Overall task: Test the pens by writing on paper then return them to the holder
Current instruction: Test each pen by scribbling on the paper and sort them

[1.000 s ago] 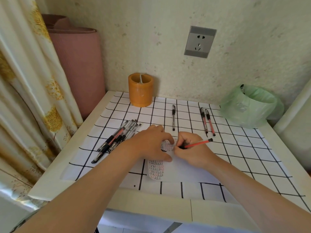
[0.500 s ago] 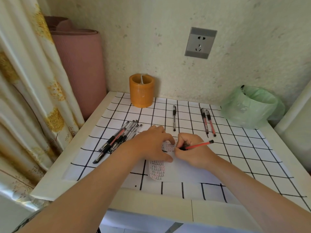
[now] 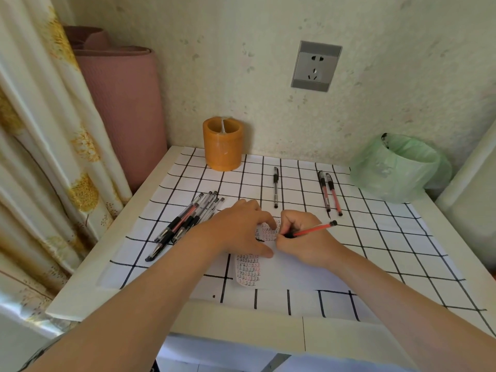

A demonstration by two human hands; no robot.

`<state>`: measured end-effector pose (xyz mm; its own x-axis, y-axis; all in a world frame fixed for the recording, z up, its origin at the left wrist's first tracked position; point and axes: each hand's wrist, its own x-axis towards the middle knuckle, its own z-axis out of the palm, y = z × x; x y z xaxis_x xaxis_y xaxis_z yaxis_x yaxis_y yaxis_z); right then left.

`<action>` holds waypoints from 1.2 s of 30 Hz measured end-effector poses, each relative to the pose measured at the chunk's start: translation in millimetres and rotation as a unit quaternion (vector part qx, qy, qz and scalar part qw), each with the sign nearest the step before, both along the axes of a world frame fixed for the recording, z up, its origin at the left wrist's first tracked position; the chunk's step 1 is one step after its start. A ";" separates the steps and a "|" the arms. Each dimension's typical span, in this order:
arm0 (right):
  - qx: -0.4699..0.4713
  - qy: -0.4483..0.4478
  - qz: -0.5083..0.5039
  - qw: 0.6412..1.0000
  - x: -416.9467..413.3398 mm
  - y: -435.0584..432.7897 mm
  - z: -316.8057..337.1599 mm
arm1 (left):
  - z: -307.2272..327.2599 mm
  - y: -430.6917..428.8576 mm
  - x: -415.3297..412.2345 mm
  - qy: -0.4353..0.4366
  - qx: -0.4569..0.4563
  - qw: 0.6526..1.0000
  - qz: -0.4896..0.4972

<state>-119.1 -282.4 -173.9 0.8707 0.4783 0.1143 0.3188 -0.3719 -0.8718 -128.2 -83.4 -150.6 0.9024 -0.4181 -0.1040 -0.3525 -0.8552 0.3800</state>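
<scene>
Right hand (image 3: 303, 242) grasps red pen (image 3: 314, 229), tip on paper (image 3: 295, 272) toward the table's (image 3: 241, 326) front edge. Left hand (image 3: 236, 229) lies released, fingers pressing the paper. Holder (image 3: 223, 143) stands near the rear left corner.

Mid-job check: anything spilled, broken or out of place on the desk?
Nothing spilled or broken. The holder stands upright, while a bundle of pens, a single pen and a pair of pens lie loose outside it. The right hand grips a red pen over the paper; the left hand presses it flat.
</scene>
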 end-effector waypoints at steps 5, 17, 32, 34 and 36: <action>0.022 0.019 -0.036 0.999 0.1 0.3 1.5 | -1.4 0.4 -0.6 -0.003 0.000 1.000 -0.003; 0.201 0.113 -0.157 0.960 4.1 3.3 13.5 | 10.4 23.6 3.4 0.012 -0.003 1.000 0.012; 0.259 0.250 -0.084 0.929 13.5 -12.2 36.9 | 14.6 23.9 7.0 -0.053 -0.101 0.988 0.109; 0.136 0.152 -0.094 0.974 13.6 -12.1 34.0 | 14.8 23.7 7.4 -0.056 -0.110 0.985 0.116; 0.022 0.069 -0.110 0.991 13.0 -10.7 31.6 | 14.9 23.7 7.6 -0.060 -0.112 0.985 0.119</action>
